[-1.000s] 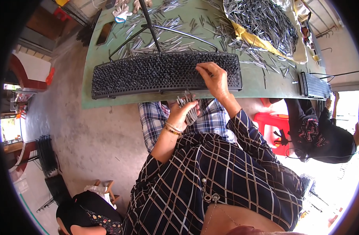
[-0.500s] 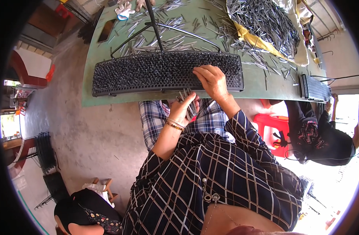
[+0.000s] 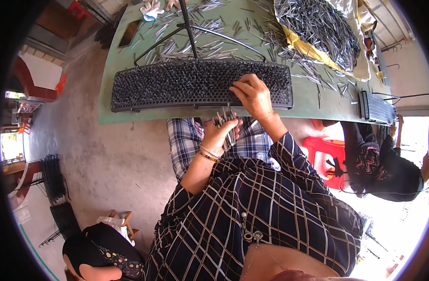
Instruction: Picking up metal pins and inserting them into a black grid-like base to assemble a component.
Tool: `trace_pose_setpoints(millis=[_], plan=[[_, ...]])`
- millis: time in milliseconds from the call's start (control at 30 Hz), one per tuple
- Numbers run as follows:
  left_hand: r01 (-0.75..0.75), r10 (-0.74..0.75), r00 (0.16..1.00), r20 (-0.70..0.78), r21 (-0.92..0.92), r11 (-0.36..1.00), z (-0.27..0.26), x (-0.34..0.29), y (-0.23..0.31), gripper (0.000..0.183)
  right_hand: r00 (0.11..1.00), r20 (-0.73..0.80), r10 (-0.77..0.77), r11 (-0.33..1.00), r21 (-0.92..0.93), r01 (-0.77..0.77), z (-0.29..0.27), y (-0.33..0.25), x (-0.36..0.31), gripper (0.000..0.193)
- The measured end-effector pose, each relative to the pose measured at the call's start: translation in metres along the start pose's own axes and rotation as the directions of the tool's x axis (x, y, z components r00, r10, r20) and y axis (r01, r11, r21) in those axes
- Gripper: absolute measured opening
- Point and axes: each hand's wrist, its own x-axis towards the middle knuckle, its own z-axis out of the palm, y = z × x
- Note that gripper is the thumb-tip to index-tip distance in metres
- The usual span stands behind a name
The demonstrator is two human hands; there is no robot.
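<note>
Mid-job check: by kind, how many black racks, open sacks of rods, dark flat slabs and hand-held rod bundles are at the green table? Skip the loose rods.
Black racks: 2 (near rack, far-right rack)
Open sack: 1
Dark flat slab: 1
Rod bundle in the left hand: 1
Total: 5

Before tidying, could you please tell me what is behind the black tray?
A black frame, loose sticks and gloves show there; whatever the tray covers is hidden.

Dark, pale-checked blouse (image 3: pixel 270 201) and beaded bracelet (image 3: pixel 208 156)
</note>
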Motion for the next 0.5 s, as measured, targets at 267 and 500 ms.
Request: trace_pose_setpoints(millis=[267, 500], plan=[[-0.045, 0.035, 0.991, 0.127, 0.072, 0.996, 0.004, -0.002, 0.004, 0.021, 0.692, 0.617, 0.375, 0.534, 0.466, -0.705, -0.029, -0.023, -0.01, 0.022], [-0.006, -0.011, 0.988, 0.157, 0.109, 0.994, 0.009, -0.002, 0.003, 0.022, 0.6, 0.677, 0.426, 0.383, 0.466, -0.798, -0.043, -0.009, -0.01, 0.025]])
